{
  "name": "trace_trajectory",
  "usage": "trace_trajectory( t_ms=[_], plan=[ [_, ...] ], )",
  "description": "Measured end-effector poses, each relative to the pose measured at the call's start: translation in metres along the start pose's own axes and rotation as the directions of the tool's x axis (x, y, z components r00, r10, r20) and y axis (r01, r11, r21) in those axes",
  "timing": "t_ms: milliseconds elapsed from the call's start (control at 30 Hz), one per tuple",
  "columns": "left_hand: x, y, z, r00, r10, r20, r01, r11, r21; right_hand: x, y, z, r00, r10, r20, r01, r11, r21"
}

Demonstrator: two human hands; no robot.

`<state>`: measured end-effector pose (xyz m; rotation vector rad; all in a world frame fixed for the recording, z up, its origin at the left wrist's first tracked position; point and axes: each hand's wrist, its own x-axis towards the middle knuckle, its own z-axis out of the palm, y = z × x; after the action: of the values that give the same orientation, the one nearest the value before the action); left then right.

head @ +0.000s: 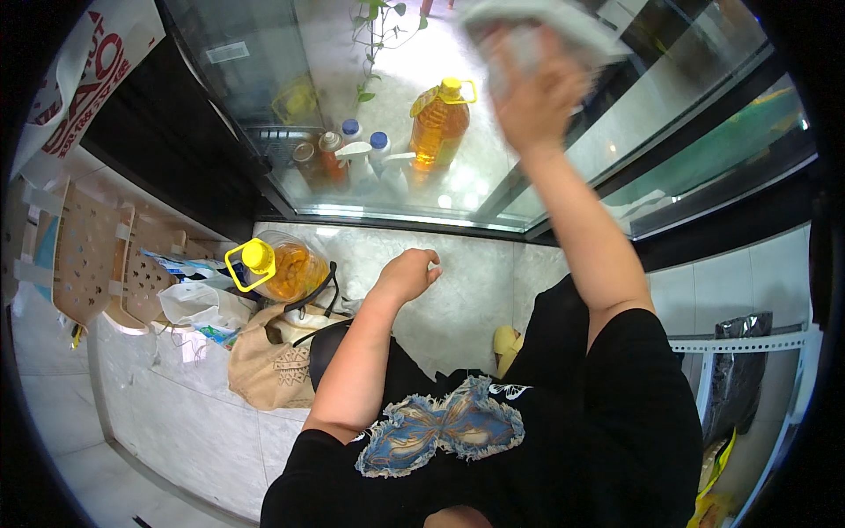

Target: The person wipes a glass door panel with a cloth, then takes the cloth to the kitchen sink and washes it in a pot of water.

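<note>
My right hand [538,92] is raised at the upper right, blurred, its palm spread on a white cloth [561,23]. The cloth lies against or just in front of a glass door panel [389,59]; contact is unclear. Lower and nearer my body, my left hand [409,274] hangs above the tiled floor with loosely curled fingers and nothing in them. To its left stands a large clear oil bottle [294,267] with a yellow cap and handle. Through the glass I see another oil bottle [439,129] and white spray bottles [362,168].
A tan woven bag [270,366] and a white plastic bag [204,303] lie at left, beside beige perforated baskets [86,257]. The black door frame [409,224] crosses ahead. A white metal rack [746,343] holding a black plastic bag [739,383] stands right.
</note>
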<state>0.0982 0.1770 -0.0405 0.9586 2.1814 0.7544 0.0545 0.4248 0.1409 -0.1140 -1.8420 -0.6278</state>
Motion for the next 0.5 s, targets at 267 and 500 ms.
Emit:
trace_trajectory(
  t_ms=[267, 500],
  plan=[
    [-0.008, -0.01, -0.004, 0.989, -0.138, 0.05, 0.135, 0.989, 0.061, -0.058, 0.024, -0.005, 0.477, -0.664, 0.576, 0.48, 0.746, 0.462],
    [-0.006, -0.008, 0.001, 0.999, -0.022, 0.023, 0.02, 0.996, 0.085, 0.079, 0.074, -0.045, 0.999, 0.043, 0.005, -0.044, 0.997, 0.068]
  ],
)
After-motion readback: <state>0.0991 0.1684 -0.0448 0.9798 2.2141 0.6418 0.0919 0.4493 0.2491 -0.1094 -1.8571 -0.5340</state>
